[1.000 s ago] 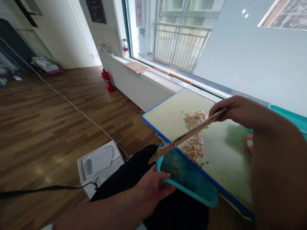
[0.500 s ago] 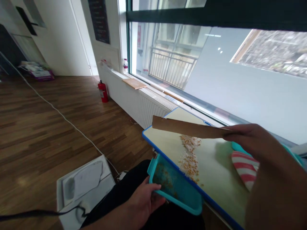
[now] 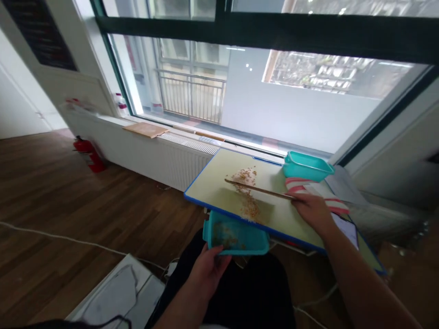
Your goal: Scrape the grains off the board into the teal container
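Note:
My left hand (image 3: pixel 210 265) grips the near rim of a teal plastic container (image 3: pixel 252 237), held just under the table's front edge; some grains lie inside it. In my right hand (image 3: pixel 310 208) is the end of a long flat cardboard strip (image 3: pixel 264 189), seen nearly edge-on above the tabletop (image 3: pixel 212 183). Under and around the strip, a pile of yellow kernels and white grains (image 3: pixel 249 208) spreads down to the blue front edge. Whether the strip touches the board cannot be made out.
A second teal container (image 3: pixel 307 167) stands at the back right, beside a red-and-white striped cloth (image 3: pixel 298 183). A phone (image 3: pixel 346 230) lies near my right forearm. Beyond are the window sill, a radiator (image 3: pixel 181 160) and a red fire extinguisher (image 3: pixel 89 155). A white box (image 3: pixel 116 292) sits lower left.
My view has turned right, bringing the second container and phone into sight. The strip has tilted from broadside to edge-on and come over the grain pile. My left hand still holds the container.

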`<state>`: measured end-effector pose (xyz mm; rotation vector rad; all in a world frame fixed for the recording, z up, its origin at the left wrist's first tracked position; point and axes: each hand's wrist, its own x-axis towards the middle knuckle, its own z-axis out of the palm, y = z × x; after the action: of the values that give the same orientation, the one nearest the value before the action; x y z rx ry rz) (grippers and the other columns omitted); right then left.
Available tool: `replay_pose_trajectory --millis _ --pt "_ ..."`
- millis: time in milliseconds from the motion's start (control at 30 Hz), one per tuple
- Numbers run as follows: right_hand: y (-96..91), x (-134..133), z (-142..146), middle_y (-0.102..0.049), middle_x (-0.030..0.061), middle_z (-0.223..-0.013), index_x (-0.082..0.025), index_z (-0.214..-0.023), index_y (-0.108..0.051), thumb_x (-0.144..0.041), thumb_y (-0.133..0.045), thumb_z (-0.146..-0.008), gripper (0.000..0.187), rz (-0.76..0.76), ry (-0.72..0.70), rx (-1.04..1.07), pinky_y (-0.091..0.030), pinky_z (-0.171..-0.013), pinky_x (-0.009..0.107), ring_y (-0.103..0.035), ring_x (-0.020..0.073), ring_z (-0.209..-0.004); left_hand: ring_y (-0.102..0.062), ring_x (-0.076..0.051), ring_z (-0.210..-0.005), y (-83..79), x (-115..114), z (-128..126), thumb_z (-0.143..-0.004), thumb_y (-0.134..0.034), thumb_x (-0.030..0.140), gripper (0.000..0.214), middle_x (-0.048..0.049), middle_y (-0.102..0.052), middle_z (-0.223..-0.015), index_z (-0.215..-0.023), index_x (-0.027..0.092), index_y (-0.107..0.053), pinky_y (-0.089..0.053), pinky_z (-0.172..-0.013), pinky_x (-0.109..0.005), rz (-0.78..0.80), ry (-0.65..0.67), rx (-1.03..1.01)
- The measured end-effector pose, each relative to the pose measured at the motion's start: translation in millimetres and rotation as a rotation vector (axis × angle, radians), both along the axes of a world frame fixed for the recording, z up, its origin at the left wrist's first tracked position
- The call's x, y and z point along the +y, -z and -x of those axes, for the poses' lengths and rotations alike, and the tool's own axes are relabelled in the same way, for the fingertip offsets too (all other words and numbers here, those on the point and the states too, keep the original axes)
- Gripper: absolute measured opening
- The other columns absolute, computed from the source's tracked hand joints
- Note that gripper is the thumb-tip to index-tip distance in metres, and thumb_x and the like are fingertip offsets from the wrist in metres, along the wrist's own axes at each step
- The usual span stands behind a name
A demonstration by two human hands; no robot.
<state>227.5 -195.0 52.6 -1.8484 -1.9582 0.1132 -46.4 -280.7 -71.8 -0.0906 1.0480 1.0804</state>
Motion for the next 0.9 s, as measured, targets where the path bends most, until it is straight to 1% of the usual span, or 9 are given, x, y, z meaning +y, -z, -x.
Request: replay_pose_trajectory --millis 100,267,433,600,900 --pt "0.4 -4 4 -0.074 0.0014 -0.086 -0.029 -0.099 -0.074 -0.022 -0.047 -0.075 0.037 0.011 -0.002 -0.063 -0.05 -0.079 0.037 -0.066 0.0239 -0.082 -0.062 -0.01 -0.055 -0.6 -1 -3 -0.078 -0.056 0.0 0.038 -0.0024 -0.061 -0.078 -0.11 0.019 -0.047 -0.056 -0.057 -0.022 -0.004 0.033 -0.015" --pt "3.6 -1 7 -0.074 0.0046 -0.086 -0.023 -0.102 -0.073 -0.023 -0.048 -0.075 0.037 0.041 -0.032 -0.08 -0.05 -0.074 0.031 -0.066 0.0224 -0.08 -0.062 -0.01 -0.054 -2.1 -1 -11 -0.079 -0.056 0.002 0.037 -0.0028 -0.061 -0.079 -0.109 0.019 -0.045 -0.056 -0.056 -0.022 0.005 0.091 -0.041" --pt "10.8 0 7 -0.074 0.0024 -0.084 -0.024 -0.1 -0.074 -0.017 -0.049 -0.072 0.038 -0.012 -0.022 -0.068 -0.049 -0.073 0.028 -0.066 0.0194 -0.078 -0.063 -0.012 -0.056 -4.3 3 -17 -0.078 -0.057 0.0 0.034 -0.0039 -0.062 -0.082 -0.104 0.019 -0.047 -0.056 -0.051 -0.022 0.021 0.077 -0.039" --pt "8.6 -9 11 -0.074 0.0017 -0.081 -0.026 -0.099 -0.074 -0.014 -0.05 -0.071 0.038 0.008 -0.019 -0.062 -0.048 -0.07 0.026 -0.065 0.0181 -0.072 -0.063 -0.012 -0.057 -8.0 5 -13 -0.077 -0.057 -0.001 0.027 -0.003 -0.062 -0.079 -0.095 0.018 -0.049 -0.057 -0.053 -0.023 -0.005 0.071 -0.033" --pt "7.7 -22 9 -0.074 0.002 -0.076 -0.024 -0.099 -0.074 -0.015 -0.05 -0.07 0.039 0.033 -0.039 -0.018 -0.046 -0.064 0.025 -0.063 0.0166 -0.064 -0.064 -0.014 -0.059 -11.2 10 -9 -0.076 -0.057 -0.002 0.026 -0.0033 -0.061 -0.078 -0.092 0.017 -0.05 -0.057 -0.053 -0.025 0.04 0.041 -0.008"
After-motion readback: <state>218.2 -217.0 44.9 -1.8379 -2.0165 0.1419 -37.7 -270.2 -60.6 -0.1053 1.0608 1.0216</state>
